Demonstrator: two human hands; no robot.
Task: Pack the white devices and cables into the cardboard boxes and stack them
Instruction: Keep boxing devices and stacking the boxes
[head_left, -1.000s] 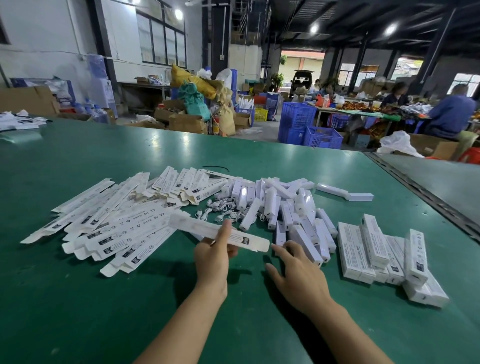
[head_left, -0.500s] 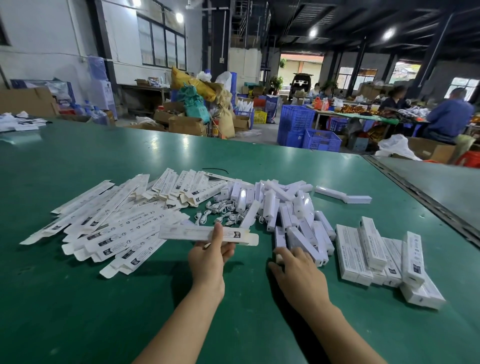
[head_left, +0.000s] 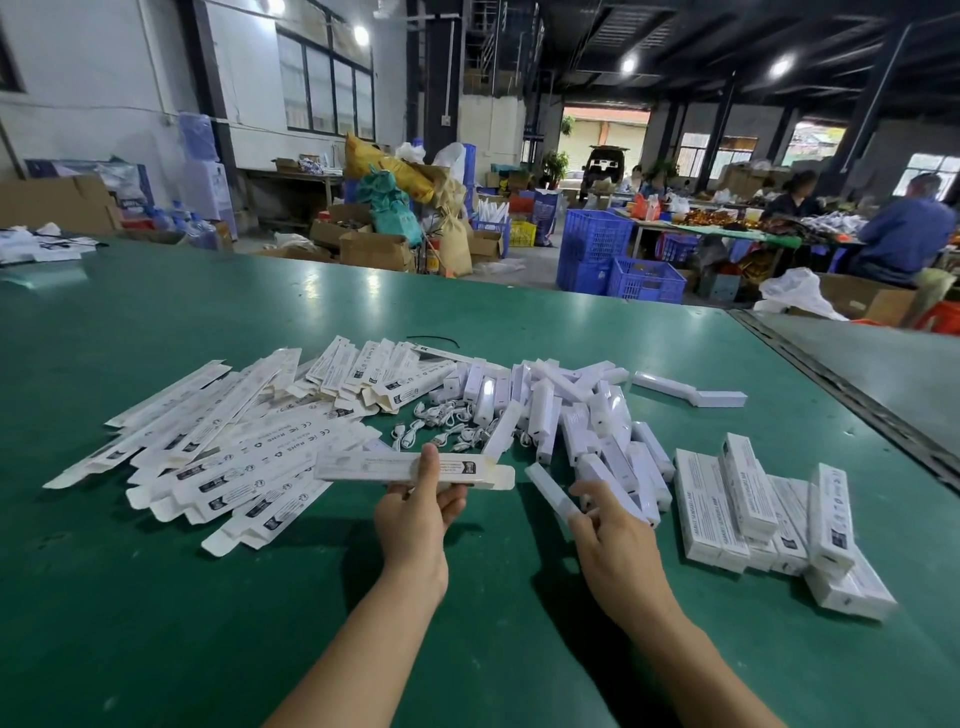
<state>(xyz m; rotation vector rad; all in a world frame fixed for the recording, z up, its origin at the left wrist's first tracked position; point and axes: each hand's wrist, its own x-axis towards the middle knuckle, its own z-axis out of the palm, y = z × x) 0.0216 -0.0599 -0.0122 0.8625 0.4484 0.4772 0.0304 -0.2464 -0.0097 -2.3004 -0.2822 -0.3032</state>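
**Carton in left hand, device in right**

Nearest, both forearms come in over the green table (head_left: 156, 623). The left hand (head_left: 413, 519) grips one long white carton (head_left: 363, 465) approx. at its middle, thumb on top and fingers curled under. The carton is lifted off the table and lies level, left to right, w/ a flap sticking out at its right end. The right hand (head_left: 615, 543) is closed round the near end of a white device (head_left: 548, 488). The device points far-left, and its far tip is near the carton's right end but not touching it.

Just right of the right hand is a stack of packed boxes (head_left: 709, 509), several side by side and some laid on top. Left of the left hand the flat cartons (head_left: 234, 452) spread in a wide fan. A bit farther, between these two groups, is a small heap of white cables (head_left: 441, 428), and right of it the loose devices (head_left: 571, 410) are piled. One more long white piece (head_left: 685, 389) lies apart, far-right of the pile. A thin black strip (head_left: 436, 340) lies behind the cartons.

Beyond the table edge are blue crates (head_left: 613, 254), brown boxes (head_left: 374, 249) on the floor, and 2 seated people (head_left: 904, 234) far right.
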